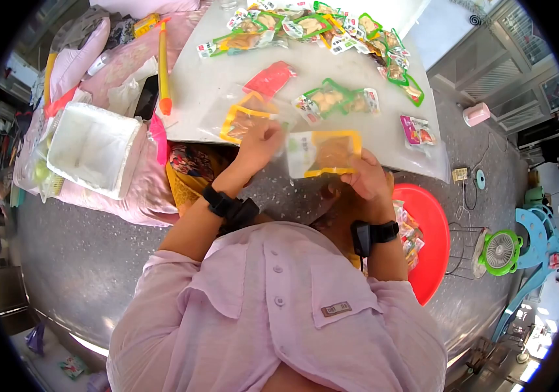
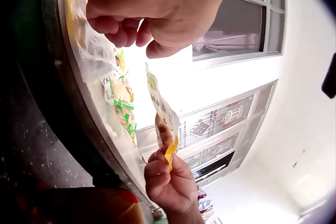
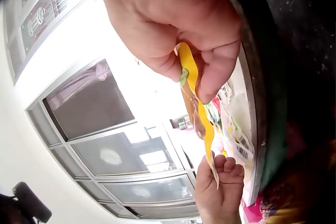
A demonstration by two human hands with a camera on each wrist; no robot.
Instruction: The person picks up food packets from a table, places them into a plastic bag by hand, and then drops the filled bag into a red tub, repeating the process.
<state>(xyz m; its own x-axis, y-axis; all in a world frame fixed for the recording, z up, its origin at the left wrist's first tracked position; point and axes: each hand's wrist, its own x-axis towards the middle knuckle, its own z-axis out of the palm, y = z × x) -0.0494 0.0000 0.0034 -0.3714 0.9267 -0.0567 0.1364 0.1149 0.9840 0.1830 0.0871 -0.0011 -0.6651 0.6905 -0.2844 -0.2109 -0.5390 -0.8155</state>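
My right hand point(image 1: 368, 178) pinches the right edge of a clear food packet point(image 1: 325, 154) with a yellow border, a white printed end and brown food inside. In the right wrist view the packet's yellow edge point(image 3: 195, 85) runs between thumb and fingers. The left hand point(image 1: 260, 144) hovers by the packet's white end, its fingers curled and nothing visible in them. In the left wrist view a gap shows between that hand point(image 2: 152, 14) and the packet's tip point(image 2: 152, 79). Behind the left hand, another yellow-bordered packet point(image 1: 240, 125) lies on a clear plastic bag point(image 1: 211, 117).
Green-edged packets point(image 1: 332, 99) and a red packet point(image 1: 270, 78) lie on the white table point(image 1: 191, 68); several more are heaped at its back. A purple packet point(image 1: 418, 130) is at right. Below stands a red basin point(image 1: 433, 235) holding packets. A white foam box point(image 1: 90, 147) sits left.
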